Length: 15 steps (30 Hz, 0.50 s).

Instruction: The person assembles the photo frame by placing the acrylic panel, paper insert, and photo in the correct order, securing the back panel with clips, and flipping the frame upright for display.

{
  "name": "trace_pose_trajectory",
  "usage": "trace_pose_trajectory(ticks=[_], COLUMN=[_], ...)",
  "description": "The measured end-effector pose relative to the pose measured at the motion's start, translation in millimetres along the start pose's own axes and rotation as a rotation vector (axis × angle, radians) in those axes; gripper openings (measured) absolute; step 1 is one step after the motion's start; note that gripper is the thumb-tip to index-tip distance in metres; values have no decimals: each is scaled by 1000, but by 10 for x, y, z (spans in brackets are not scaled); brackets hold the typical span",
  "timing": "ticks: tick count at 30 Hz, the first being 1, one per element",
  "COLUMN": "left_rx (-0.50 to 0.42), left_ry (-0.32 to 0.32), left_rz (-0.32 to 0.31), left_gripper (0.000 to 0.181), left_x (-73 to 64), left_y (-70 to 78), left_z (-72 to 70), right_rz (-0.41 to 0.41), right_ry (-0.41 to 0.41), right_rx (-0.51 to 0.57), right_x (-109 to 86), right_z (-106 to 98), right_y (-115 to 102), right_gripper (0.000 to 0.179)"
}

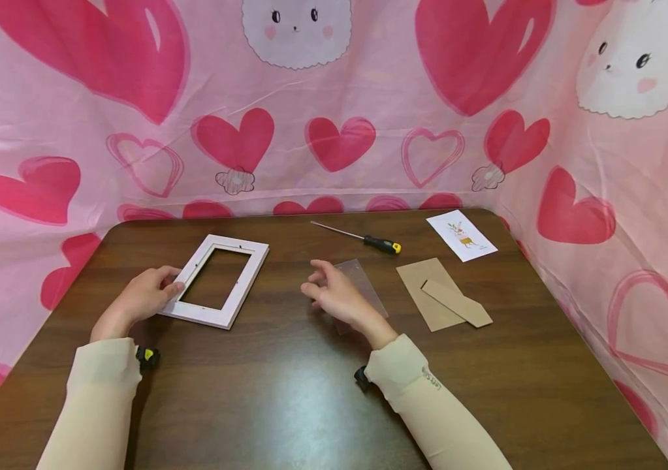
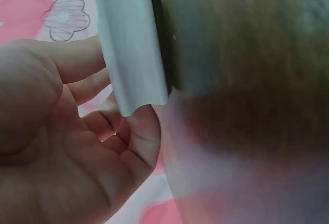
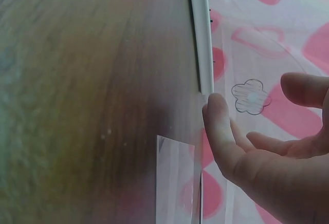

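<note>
A white picture frame (image 1: 230, 314) lies on the left of the table, its dark opening facing up. My left hand (image 1: 142, 294) grips its left side, thumb on the top face. In the left wrist view, curled fingers (image 2: 146, 136) reach round the edge of the frame (image 2: 131, 44). My right hand (image 1: 336, 294) hovers over a clear plastic sheet (image 1: 365, 287), fingers loosely bent and holding nothing. The right wrist view shows this hand (image 3: 272, 167) apart from the sheet (image 3: 175, 183), with the frame's edge (image 3: 203, 39) beyond the fingertips.
Behind the sheet lies a screwdriver (image 1: 381, 244) with a black and yellow handle. To the right are a brown backing board (image 1: 424, 294) with a stand piece (image 1: 457, 303) on it, and a printed card (image 1: 451, 228). A pink heart-patterned cloth (image 1: 286, 150) surrounds the wooden table (image 1: 251, 391).
</note>
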<state>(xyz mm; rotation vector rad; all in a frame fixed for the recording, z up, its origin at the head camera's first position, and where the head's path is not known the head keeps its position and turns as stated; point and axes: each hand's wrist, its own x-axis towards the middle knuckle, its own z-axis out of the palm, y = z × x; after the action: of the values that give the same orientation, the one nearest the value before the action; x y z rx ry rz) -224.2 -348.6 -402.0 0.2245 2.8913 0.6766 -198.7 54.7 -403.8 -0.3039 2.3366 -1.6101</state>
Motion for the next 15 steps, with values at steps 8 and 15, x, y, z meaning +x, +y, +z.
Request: trace_pose_trajectory(ticks=[8, 15], left_rx=[12, 8], left_ry=[-32, -72], left_rz=[12, 29], left_gripper=[46, 42], left_x=[-65, -71], left_y=[144, 310], left_z=[-8, 29], right_rz=[-1, -9], right_ry=[-37, -53], right_rx=[-16, -24], right_x=[-16, -12], right_z=[38, 62], right_y=[8, 9], right_gripper=[67, 68])
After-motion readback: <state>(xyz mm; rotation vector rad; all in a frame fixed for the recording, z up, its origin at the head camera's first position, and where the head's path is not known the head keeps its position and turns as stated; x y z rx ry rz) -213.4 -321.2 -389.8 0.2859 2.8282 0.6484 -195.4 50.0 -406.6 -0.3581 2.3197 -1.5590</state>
